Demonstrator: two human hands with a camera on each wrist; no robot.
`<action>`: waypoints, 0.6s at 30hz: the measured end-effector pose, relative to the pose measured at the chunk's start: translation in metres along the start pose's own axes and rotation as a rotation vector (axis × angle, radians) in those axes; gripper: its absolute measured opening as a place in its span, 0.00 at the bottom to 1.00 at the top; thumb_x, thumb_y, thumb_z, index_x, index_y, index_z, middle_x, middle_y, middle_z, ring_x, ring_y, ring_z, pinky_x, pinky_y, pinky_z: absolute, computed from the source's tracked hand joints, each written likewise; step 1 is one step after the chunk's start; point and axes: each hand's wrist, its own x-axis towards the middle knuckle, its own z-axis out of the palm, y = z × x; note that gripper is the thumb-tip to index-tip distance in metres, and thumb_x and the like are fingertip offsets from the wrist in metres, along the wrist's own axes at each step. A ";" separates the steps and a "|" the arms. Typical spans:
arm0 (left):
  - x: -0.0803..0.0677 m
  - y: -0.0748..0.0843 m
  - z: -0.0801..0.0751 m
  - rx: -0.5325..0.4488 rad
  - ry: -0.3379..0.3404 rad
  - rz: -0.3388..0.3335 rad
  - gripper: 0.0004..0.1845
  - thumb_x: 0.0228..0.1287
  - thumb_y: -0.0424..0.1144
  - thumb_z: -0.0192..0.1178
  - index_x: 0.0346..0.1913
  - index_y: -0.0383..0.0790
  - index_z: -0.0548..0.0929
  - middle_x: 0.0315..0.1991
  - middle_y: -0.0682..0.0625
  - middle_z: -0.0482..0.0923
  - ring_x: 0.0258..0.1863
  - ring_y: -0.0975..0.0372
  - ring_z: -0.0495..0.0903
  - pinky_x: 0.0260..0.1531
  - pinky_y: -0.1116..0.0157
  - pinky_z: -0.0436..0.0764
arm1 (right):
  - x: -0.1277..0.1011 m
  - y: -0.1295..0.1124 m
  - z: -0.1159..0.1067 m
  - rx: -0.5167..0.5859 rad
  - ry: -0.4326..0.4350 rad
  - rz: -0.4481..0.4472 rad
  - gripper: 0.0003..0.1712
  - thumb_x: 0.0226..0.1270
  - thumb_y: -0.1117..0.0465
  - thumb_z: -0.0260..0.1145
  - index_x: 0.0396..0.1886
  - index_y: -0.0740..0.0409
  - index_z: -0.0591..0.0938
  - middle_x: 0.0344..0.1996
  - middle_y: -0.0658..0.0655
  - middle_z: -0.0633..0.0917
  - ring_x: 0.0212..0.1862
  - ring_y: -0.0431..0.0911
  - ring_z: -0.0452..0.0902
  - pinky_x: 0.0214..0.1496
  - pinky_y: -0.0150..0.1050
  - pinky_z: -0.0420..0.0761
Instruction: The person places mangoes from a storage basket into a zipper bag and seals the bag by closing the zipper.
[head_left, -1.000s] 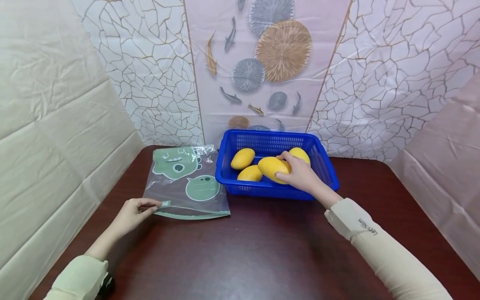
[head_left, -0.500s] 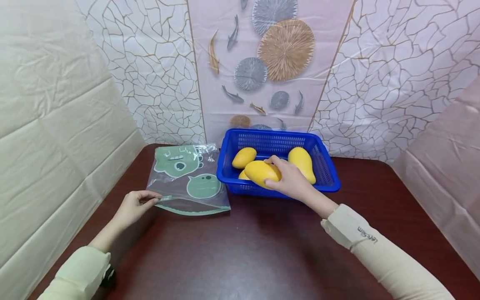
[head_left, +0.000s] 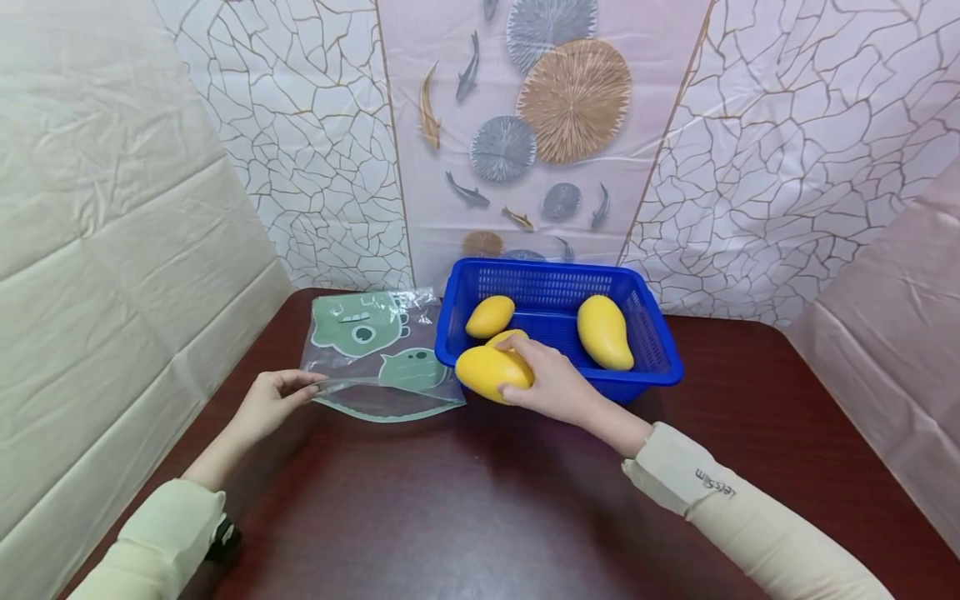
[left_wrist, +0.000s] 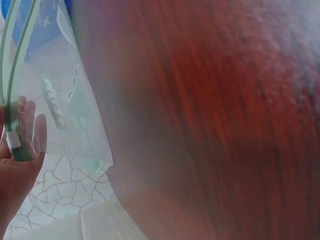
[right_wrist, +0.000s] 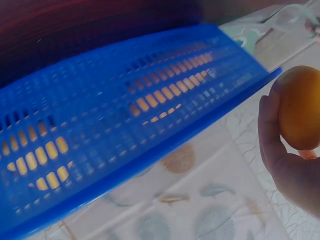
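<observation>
Across the dark reddish counter (head_left: 450, 517), as seen from beside it: hands, two; bag, one; basket, one; mangoes, four in sight. Left hand (head_left: 273, 400): thumb and fingers pinching the left corner of the clear, green-printed bag (head_left: 386, 354), which lies nearly flat beside the basket, its mouth parted towards the near edge; one white slider (left_wrist: 13, 139) near the fingertips. Right hand (head_left: 551, 379): curled round one yellow mango (head_left: 487, 372), held over the near left corner of the blue basket (head_left: 555, 268). Inside the basket, mangoes, three: one at back left (head_left: 491, 317), one at right (head_left: 606, 332), one partly hidden behind the held fruit (head_left: 507, 337). Inside the bag, mangoes visible: none. Step in hand, by my judgement: transfer of a mango from basket to bag. Next move, as I judge it: calls for the mouth raised wider and the fruit guided in without snagging the film.
</observation>
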 end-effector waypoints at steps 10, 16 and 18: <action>0.006 0.002 0.000 -0.139 0.011 -0.056 0.12 0.61 0.24 0.58 0.45 0.17 0.79 0.33 0.67 0.82 0.31 0.79 0.78 0.31 0.79 0.79 | -0.001 -0.021 0.019 0.034 -0.084 -0.012 0.29 0.55 0.54 0.65 0.58 0.54 0.73 0.52 0.53 0.80 0.41 0.43 0.73 0.42 0.36 0.73; 0.008 0.002 0.000 -0.120 0.038 -0.047 0.11 0.61 0.25 0.58 0.44 0.18 0.79 0.33 0.70 0.81 0.31 0.80 0.77 0.30 0.79 0.78 | 0.004 -0.033 0.035 0.062 -0.148 -0.038 0.28 0.56 0.53 0.65 0.58 0.52 0.72 0.49 0.51 0.80 0.41 0.42 0.72 0.42 0.35 0.74; 0.008 0.003 0.000 -0.118 0.041 -0.046 0.11 0.61 0.24 0.58 0.44 0.17 0.79 0.32 0.70 0.81 0.31 0.79 0.77 0.30 0.79 0.78 | 0.006 -0.037 0.041 0.063 -0.160 -0.041 0.29 0.56 0.53 0.65 0.58 0.51 0.72 0.48 0.51 0.80 0.41 0.42 0.71 0.42 0.36 0.73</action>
